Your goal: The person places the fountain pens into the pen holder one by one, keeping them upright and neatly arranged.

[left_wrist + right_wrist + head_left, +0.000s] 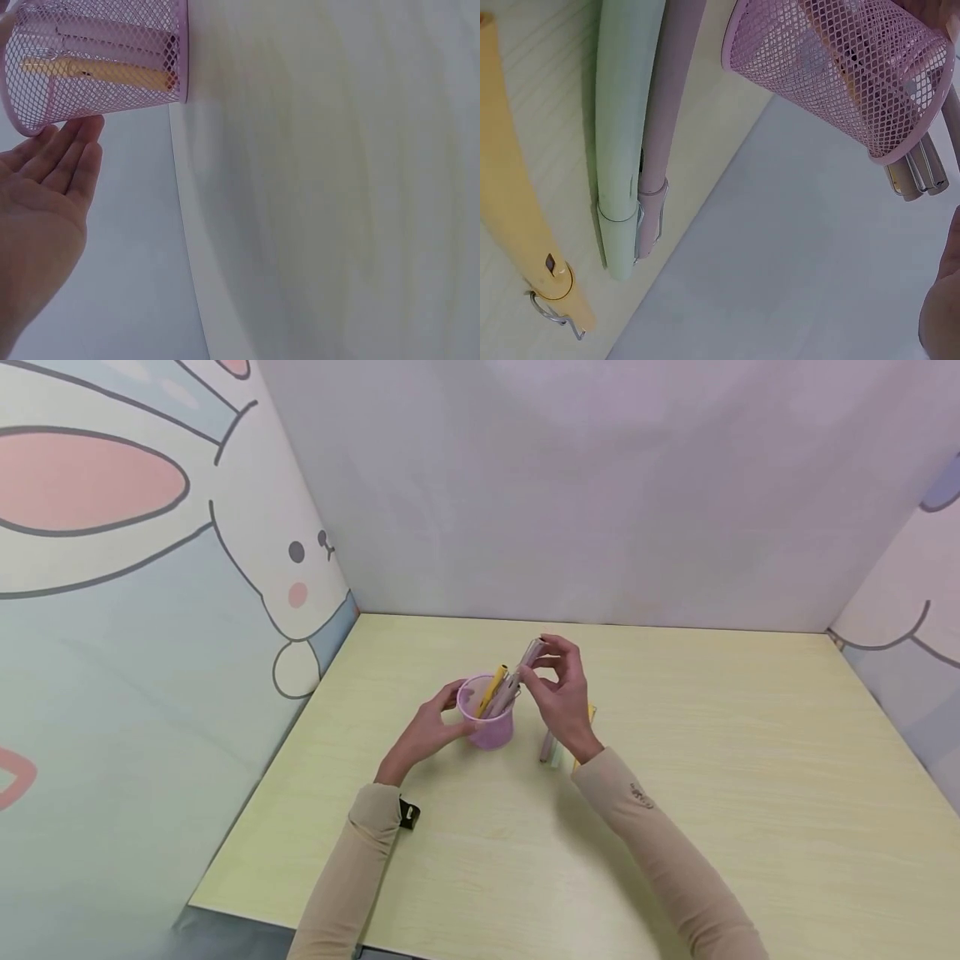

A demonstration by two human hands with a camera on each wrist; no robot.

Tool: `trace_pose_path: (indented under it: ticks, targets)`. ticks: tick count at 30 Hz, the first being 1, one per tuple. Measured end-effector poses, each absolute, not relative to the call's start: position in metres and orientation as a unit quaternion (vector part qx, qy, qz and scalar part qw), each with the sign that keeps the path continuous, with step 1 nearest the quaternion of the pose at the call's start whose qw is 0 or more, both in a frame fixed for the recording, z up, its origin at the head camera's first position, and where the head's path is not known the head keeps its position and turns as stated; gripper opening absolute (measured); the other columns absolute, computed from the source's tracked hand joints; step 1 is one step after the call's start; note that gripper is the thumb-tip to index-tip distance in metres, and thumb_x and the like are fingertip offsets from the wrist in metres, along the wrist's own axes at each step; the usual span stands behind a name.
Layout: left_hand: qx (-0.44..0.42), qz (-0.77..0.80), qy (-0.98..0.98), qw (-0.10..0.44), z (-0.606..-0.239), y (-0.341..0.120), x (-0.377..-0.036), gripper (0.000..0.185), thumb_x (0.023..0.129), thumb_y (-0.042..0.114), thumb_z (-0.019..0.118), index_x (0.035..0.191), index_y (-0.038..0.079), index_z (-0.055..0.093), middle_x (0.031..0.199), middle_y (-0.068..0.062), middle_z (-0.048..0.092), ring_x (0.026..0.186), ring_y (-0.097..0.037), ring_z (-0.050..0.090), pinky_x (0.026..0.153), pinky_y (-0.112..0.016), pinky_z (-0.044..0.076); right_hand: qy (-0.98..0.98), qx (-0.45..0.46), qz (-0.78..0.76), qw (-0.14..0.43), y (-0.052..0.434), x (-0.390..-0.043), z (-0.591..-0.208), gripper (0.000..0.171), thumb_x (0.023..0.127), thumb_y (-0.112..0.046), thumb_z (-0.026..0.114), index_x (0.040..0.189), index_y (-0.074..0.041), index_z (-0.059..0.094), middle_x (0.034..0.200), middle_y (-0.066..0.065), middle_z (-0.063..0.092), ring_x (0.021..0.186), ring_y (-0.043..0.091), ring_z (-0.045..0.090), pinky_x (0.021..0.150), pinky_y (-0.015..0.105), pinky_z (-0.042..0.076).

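A pink mesh cup (492, 727) (97, 60) (840, 67) stands on the pale yellow-green table (712, 793). It holds a yellow pen (492, 689) and a few greyish pens (919, 176) that poke out of its rim. My left hand (442, 722) (52, 180) rests straight fingers against the cup's side, thumb near the rim. My right hand (536, 667) pinches the upper end of a grey-pink pen (531, 653) that leans down into the cup. On the table under the right wrist lie three pens: yellow (517, 202), green (626, 135) and pink (667, 112).
Panels with cartoon rabbit drawings (150, 610) wall the table on the left and right, and a plain pale wall (600, 485) closes the back. The table's front edge (247, 914) runs just below my elbows.
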State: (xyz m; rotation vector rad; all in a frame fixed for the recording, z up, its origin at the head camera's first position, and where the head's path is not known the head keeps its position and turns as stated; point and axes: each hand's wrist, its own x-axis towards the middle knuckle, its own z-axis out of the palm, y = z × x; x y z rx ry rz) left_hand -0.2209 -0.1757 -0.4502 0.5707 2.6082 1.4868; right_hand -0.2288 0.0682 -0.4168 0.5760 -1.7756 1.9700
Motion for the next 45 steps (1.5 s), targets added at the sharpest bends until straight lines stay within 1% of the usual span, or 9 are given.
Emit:
trace_pose_path:
  ticks: [5, 11, 16, 19, 25, 28, 36, 40, 45]
  targets:
    - [0.186, 0.488, 0.852, 0.043, -0.448, -0.176, -0.221, 0.077, 0.093, 0.026, 0.078, 0.158, 0.011, 0.04, 0.151, -0.012, 0.052, 0.136, -0.035, 0.05, 0.111, -0.058, 0.04, -0.663, 0.207, 0.689, 0.207, 0.066, -0.224, -0.411, 0.055, 0.092, 0.018, 0.065, 0.141, 0.011, 0.042, 0.12, 0.023, 0.053, 0.102, 0.02, 0.059, 0.077, 0.021, 0.058]
    - [0.184, 0.489, 0.851, 0.043, -0.447, -0.177, -0.221, 0.078, 0.093, 0.028, 0.078, 0.158, 0.01, 0.04, 0.151, -0.013, 0.052, 0.135, -0.035, 0.051, 0.111, -0.058, 0.04, -0.671, 0.217, 0.679, 0.204, 0.063, -0.209, -0.391, 0.048, 0.093, 0.017, 0.064, 0.136, 0.015, 0.044, 0.115, 0.025, 0.054, 0.099, 0.015, 0.06, 0.075, 0.019, 0.057]
    - [0.184, 0.492, 0.85, 0.045, -0.446, -0.179, -0.22, 0.079, 0.092, 0.03, 0.079, 0.158, 0.01, 0.04, 0.151, -0.013, 0.052, 0.135, -0.035, 0.051, 0.11, -0.058, 0.041, -0.675, 0.218, 0.673, 0.208, 0.062, -0.205, -0.387, 0.044, 0.093, 0.017, 0.064, 0.134, 0.016, 0.048, 0.111, 0.028, 0.055, 0.097, 0.016, 0.061, 0.072, 0.018, 0.056]
    - [0.186, 0.493, 0.849, 0.046, -0.446, -0.182, -0.219, 0.079, 0.092, 0.031, 0.079, 0.157, 0.011, 0.041, 0.151, -0.012, 0.052, 0.135, -0.035, 0.051, 0.11, -0.058, 0.041, -0.678, 0.215, 0.67, 0.213, 0.061, -0.202, -0.386, 0.043, 0.093, 0.017, 0.063, 0.134, 0.016, 0.049, 0.11, 0.027, 0.055, 0.096, 0.015, 0.062, 0.072, 0.019, 0.056]
    - [0.191, 0.495, 0.846, 0.051, -0.445, -0.187, -0.217, 0.08, 0.091, 0.033, 0.079, 0.157, 0.012, 0.041, 0.151, -0.012, 0.052, 0.135, -0.035, 0.051, 0.111, -0.059, 0.04, -0.674, 0.208, 0.675, 0.216, 0.066, -0.198, -0.385, 0.043, 0.092, 0.019, 0.063, 0.133, 0.016, 0.049, 0.109, 0.015, 0.055, 0.094, 0.014, 0.061, 0.074, 0.028, 0.06]
    - [0.192, 0.494, 0.846, 0.055, -0.445, -0.189, -0.216, 0.08, 0.091, 0.033, 0.08, 0.157, 0.012, 0.04, 0.151, -0.012, 0.052, 0.136, -0.035, 0.05, 0.111, -0.059, 0.039, -0.673, 0.202, 0.679, 0.216, 0.069, -0.196, -0.386, 0.043, 0.093, 0.018, 0.062, 0.134, 0.016, 0.049, 0.11, 0.014, 0.055, 0.095, 0.013, 0.061, 0.075, 0.029, 0.06]
    - [0.191, 0.491, 0.848, 0.057, -0.444, -0.188, -0.215, 0.08, 0.092, 0.032, 0.079, 0.158, 0.011, 0.04, 0.152, -0.012, 0.051, 0.136, -0.034, 0.05, 0.112, -0.057, 0.039, -0.669, 0.186, 0.685, 0.222, 0.083, -0.196, -0.39, 0.044, 0.093, 0.018, 0.063, 0.134, 0.016, 0.048, 0.11, 0.024, 0.053, 0.095, 0.013, 0.061, 0.077, 0.025, 0.059]
    - [0.19, 0.489, 0.849, 0.057, -0.446, -0.186, -0.216, 0.08, 0.092, 0.032, 0.079, 0.158, 0.011, 0.04, 0.152, -0.012, 0.051, 0.136, -0.035, 0.05, 0.112, -0.058, 0.039, -0.67, 0.179, 0.682, 0.23, 0.092, -0.198, -0.395, 0.044, 0.093, 0.017, 0.063, 0.134, 0.017, 0.049, 0.112, 0.036, 0.051, 0.094, 0.013, 0.061, 0.076, 0.024, 0.059]
    - [0.184, 0.488, 0.851, 0.058, -0.448, -0.185, -0.217, 0.079, 0.092, 0.032, 0.079, 0.158, 0.012, 0.04, 0.152, -0.011, 0.051, 0.136, -0.034, 0.05, 0.112, -0.057, 0.039, -0.669, 0.17, 0.685, 0.233, 0.104, -0.201, -0.402, 0.043, 0.093, 0.017, 0.062, 0.134, 0.017, 0.049, 0.112, 0.039, 0.05, 0.093, 0.012, 0.061, 0.075, 0.024, 0.059]
